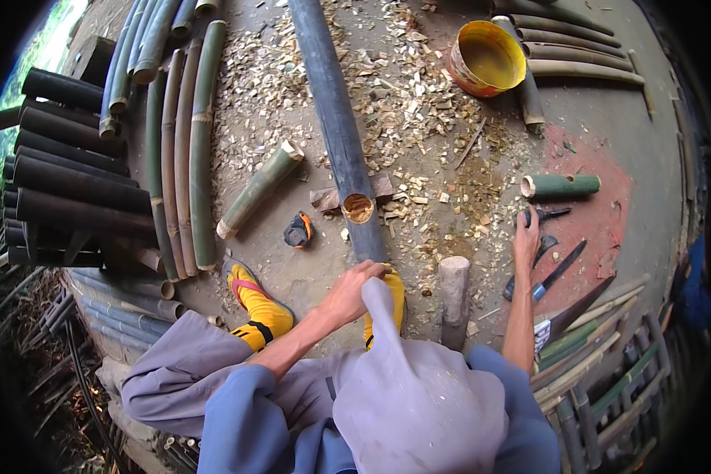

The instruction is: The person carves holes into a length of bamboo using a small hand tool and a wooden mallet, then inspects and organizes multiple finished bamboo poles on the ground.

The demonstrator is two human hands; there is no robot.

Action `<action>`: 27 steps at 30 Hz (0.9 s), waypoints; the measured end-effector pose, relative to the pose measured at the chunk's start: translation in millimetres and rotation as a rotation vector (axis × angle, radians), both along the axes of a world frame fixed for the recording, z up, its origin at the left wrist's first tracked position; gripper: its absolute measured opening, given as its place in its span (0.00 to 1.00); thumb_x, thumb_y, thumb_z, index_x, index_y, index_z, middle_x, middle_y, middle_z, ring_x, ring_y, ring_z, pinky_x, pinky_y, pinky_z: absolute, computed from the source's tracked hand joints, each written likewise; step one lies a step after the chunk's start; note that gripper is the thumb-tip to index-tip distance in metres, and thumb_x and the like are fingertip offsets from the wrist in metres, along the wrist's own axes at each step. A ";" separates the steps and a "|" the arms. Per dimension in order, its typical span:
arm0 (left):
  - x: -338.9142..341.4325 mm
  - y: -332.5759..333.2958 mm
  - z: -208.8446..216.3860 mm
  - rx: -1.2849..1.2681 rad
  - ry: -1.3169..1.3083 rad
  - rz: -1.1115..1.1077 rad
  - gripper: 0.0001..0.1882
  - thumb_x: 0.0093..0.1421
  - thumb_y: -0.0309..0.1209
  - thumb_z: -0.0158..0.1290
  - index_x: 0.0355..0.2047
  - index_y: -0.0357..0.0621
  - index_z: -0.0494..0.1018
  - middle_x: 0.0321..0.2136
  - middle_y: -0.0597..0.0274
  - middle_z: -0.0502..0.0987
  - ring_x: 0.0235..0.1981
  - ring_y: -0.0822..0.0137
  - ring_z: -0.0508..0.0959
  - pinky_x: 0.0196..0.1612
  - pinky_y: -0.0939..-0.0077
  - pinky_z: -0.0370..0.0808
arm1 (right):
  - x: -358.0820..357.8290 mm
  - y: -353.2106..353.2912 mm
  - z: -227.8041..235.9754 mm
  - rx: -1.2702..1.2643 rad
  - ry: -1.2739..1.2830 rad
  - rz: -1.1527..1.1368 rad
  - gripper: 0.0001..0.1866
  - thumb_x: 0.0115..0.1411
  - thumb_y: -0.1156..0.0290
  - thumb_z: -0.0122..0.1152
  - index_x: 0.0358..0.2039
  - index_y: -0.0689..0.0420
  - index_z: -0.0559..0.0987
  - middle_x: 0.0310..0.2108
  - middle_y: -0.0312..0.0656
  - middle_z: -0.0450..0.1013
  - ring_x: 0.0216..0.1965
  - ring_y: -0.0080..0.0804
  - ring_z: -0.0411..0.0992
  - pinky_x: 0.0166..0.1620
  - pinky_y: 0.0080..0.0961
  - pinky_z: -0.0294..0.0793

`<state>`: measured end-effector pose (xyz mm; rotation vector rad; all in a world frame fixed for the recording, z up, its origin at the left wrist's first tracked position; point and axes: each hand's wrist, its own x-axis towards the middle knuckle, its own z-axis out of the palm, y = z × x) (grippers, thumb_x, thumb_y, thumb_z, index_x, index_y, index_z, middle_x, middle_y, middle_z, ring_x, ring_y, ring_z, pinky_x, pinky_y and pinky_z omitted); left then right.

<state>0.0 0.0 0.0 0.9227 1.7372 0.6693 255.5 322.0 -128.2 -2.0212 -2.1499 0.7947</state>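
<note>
My left hand (357, 288) is closed, its fingers bent at the tip of a stretched fold of my grey trouser leg (381, 316), by the near end of a dark bamboo pole (332, 103). The pole has a hole cut in its top, showing pale wood (359, 208). At the right, my right hand (527, 229) is closed on a short dark tool (553, 214) lying near the ground. Close to it are a dark curved-headed tool (543, 249) and a long knife (562, 270) with a blue band. Beyond lies a short green bamboo piece (565, 186) with a small hole.
A wooden block (322, 199) supports the pole. A tape measure (299, 230) and cut bamboo length (261, 189) lie left. A wooden stump (453, 292) stands right of my foot. Chips (426, 103) litter the ground around a yellow bucket (488, 59). Bamboo poles (204, 142) line the left.
</note>
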 end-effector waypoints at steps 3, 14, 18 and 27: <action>7.1 3.0 -1.1 0.007 -0.012 0.030 0.19 0.54 0.27 0.52 0.47 0.40 0.72 0.41 0.51 0.75 0.43 0.52 0.76 0.47 0.63 0.74 | -9.5 16.0 -1.2 -0.194 0.071 -0.111 0.20 0.58 0.58 0.59 0.50 0.50 0.73 0.35 0.47 0.77 0.33 0.40 0.77 0.39 0.35 0.74; 17.1 65.9 1.7 0.543 0.321 0.201 0.29 0.47 0.25 0.59 0.52 0.46 0.67 0.40 0.51 0.74 0.44 0.54 0.75 0.48 0.63 0.74 | -46.3 -76.4 159.1 0.132 0.367 -0.026 0.13 0.58 0.70 0.58 0.43 0.57 0.76 0.34 0.38 0.71 0.32 0.28 0.68 0.38 0.26 0.69; 0.9 110.3 36.8 0.764 0.444 0.084 0.31 0.43 0.27 0.64 0.49 0.45 0.67 0.38 0.53 0.75 0.43 0.52 0.76 0.46 0.63 0.75 | -104.5 -136.4 222.8 -0.320 0.768 0.172 0.18 0.59 0.69 0.59 0.50 0.57 0.73 0.33 0.35 0.70 0.30 0.19 0.66 0.32 0.18 0.68; -93.0 86.7 30.6 0.538 -0.228 0.647 0.12 0.44 0.26 0.57 0.31 0.41 0.71 0.24 0.67 0.75 0.25 0.76 0.75 0.29 0.80 0.74 | -14.4 -209.7 96.3 -0.040 0.028 0.327 0.46 0.48 0.73 0.67 0.65 0.52 0.53 0.41 0.51 0.66 0.45 0.45 0.66 0.50 0.41 0.66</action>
